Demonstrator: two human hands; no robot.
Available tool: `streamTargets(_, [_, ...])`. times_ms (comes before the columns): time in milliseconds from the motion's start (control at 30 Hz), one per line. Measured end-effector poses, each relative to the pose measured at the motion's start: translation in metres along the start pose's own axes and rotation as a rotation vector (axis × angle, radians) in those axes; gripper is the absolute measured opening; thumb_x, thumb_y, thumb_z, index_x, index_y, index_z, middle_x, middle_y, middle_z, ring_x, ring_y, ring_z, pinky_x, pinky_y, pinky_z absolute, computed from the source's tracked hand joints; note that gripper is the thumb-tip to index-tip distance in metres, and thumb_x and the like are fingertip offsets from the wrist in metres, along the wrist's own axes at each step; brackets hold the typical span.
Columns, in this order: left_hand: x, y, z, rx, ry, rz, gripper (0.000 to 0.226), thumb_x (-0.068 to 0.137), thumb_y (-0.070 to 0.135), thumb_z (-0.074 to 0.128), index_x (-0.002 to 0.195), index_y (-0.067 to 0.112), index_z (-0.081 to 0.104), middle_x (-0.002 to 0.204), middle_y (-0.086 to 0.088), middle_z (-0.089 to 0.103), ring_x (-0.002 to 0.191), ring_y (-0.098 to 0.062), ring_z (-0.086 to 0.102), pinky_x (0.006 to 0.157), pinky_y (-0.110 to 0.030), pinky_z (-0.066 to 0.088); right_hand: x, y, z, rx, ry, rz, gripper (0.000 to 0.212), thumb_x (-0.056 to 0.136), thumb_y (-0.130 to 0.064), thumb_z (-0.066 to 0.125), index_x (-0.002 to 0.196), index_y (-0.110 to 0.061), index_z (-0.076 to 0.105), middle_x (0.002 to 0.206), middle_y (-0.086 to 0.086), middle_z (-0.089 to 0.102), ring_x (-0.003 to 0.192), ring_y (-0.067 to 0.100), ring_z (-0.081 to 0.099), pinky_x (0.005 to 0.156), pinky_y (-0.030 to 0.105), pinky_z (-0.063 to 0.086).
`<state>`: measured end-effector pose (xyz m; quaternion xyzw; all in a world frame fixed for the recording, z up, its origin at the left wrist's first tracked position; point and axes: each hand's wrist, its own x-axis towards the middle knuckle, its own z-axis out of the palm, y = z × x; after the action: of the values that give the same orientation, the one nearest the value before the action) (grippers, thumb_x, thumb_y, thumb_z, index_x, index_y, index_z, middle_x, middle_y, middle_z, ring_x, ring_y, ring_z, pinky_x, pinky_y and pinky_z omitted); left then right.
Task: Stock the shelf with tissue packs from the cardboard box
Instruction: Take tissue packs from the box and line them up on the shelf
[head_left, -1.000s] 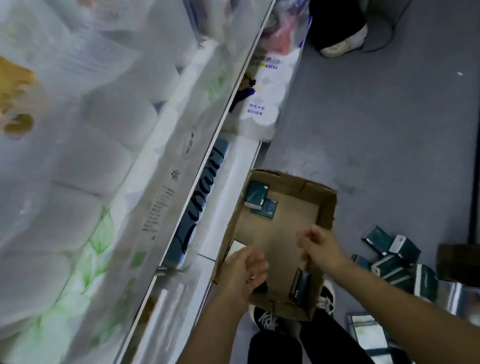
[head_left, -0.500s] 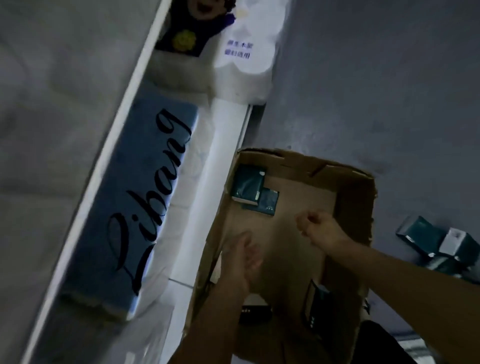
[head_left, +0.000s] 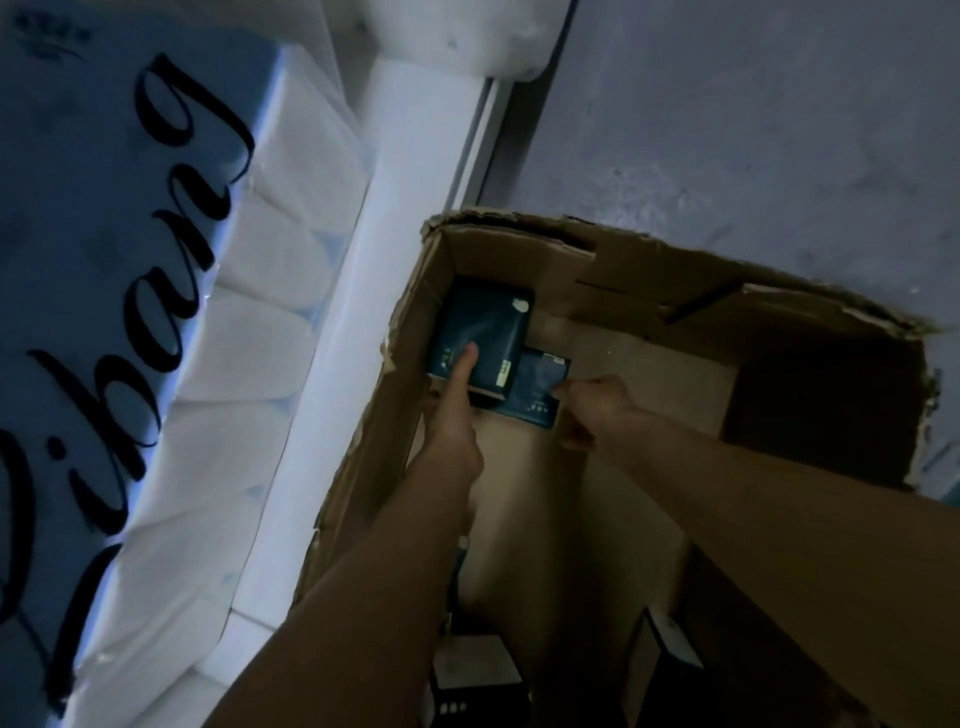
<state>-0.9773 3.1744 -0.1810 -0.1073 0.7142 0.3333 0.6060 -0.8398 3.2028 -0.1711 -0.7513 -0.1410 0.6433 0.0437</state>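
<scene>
The open cardboard box stands on the floor against the shelf's white base. Two dark teal tissue packs lie in its far left corner, the upper pack partly over the lower pack. My left hand reaches into the box and grips the upper pack, thumb pressed on its top. My right hand is at the lower pack's right edge, fingers and thumb curled round that edge. More dark packs sit at the near end of the box, dim and partly hidden by my arms.
A large blue and white wrapped bundle of paper rolls lettered "Libang" fills the bottom shelf at the left. Another white roll pack lies at the top. Grey floor stretches to the right of the box.
The view has dropped closer into the box. Both hands moved forward from mid-box to the far left corner and closed on the two teal packs.
</scene>
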Motion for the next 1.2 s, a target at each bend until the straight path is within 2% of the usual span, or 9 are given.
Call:
streamTargets(200, [0.013,0.008,0.013,-0.06,0.012,0.034,0.108,0.049,0.058,0.091,0.142,0.018,0.052,0.13,-0.006,0.065,0.112,-0.023,0.064,0.101,-0.039,0.051,0.016,0.002,0.006,0.124,-0.035,0.005,0.065,0.086,-0.021,0.071,0.14,-0.002,0.04,0.114,0.012,0.054,0.09,0.022,0.052,0.065,0.028,0.044])
streamTargets(267, [0.011,0.006,0.013,-0.089,0.009,0.033,0.093,0.06,0.053,0.089,0.138,0.017,0.055,0.122,-0.006,0.067,0.108,-0.023,0.065,0.093,-0.036,0.053,0.016,0.004,0.003,0.14,-0.056,0.0,0.069,0.085,-0.022,0.074,0.141,-0.003,0.038,0.114,0.013,0.054,0.089,0.022,0.054,0.07,0.031,0.049])
streamTargets(400, [-0.005,-0.006,0.007,-0.12,-0.012,-0.037,0.112,0.043,0.058,0.092,0.14,0.02,0.051,0.127,-0.01,0.065,0.114,-0.028,0.063,0.102,-0.046,0.047,-0.001,0.008,-0.01,0.15,-0.013,0.004,0.077,0.083,-0.025,0.075,0.144,-0.005,0.033,0.132,0.018,0.052,0.109,0.03,0.056,0.095,0.04,0.05])
streamTargets(500, [-0.036,-0.017,0.003,-0.157,-0.057,-0.08,0.115,0.034,0.056,0.096,0.135,0.018,0.056,0.124,-0.013,0.068,0.113,-0.03,0.065,0.099,-0.049,0.052,-0.023,0.011,-0.027,0.198,0.021,-0.014,0.069,0.082,-0.024,0.076,0.139,-0.004,0.043,0.119,0.016,0.06,0.096,0.029,0.062,0.076,0.038,0.056])
streamTargets(600, [-0.081,-0.021,-0.002,-0.25,-0.102,-0.118,0.092,0.056,0.047,0.088,0.135,0.011,0.057,0.121,-0.019,0.069,0.108,-0.034,0.068,0.082,-0.045,0.06,-0.059,0.018,-0.046,0.225,0.067,-0.088,0.054,0.086,-0.021,0.071,0.132,-0.005,0.047,0.109,0.011,0.061,0.083,0.02,0.06,0.06,0.027,0.048])
streamTargets(767, [-0.162,-0.023,-0.017,-0.394,-0.132,-0.141,0.071,0.074,0.04,0.08,0.133,0.007,0.056,0.119,-0.022,0.065,0.105,-0.035,0.066,0.1,-0.051,0.053,-0.135,0.035,-0.072,0.306,0.2,-0.228,0.039,0.089,-0.022,0.068,0.121,-0.01,0.05,0.115,0.013,0.059,0.099,0.024,0.061,0.076,0.031,0.053])
streamTargets(867, [-0.218,-0.019,-0.028,-0.389,-0.149,-0.139,0.064,0.077,0.04,0.077,0.129,0.007,0.058,0.12,-0.022,0.066,0.106,-0.035,0.066,0.093,-0.048,0.056,-0.181,0.044,-0.083,0.319,0.221,-0.338,0.046,0.089,-0.023,0.068,0.129,-0.013,0.047,0.116,0.009,0.057,0.097,0.02,0.059,0.063,0.023,0.048])
streamTargets(1100, [-0.334,0.002,-0.065,-0.331,-0.142,-0.066,0.043,0.085,0.036,0.075,0.117,0.011,0.061,0.114,-0.019,0.065,0.104,-0.032,0.063,0.091,-0.045,0.055,-0.288,0.072,-0.09,0.369,0.214,-0.398,0.049,0.087,-0.029,0.069,0.131,-0.021,0.049,0.122,0.008,0.059,0.103,0.024,0.062,0.07,0.032,0.053])
streamTargets(1200, [-0.366,0.003,-0.081,-0.328,-0.127,-0.035,0.052,0.085,0.038,0.076,0.126,0.011,0.06,0.117,-0.018,0.065,0.105,-0.031,0.063,0.081,-0.042,0.056,-0.327,0.081,-0.094,0.39,0.206,-0.421,0.043,0.09,-0.028,0.067,0.13,-0.024,0.053,0.119,0.006,0.061,0.098,0.022,0.063,0.067,0.033,0.053])
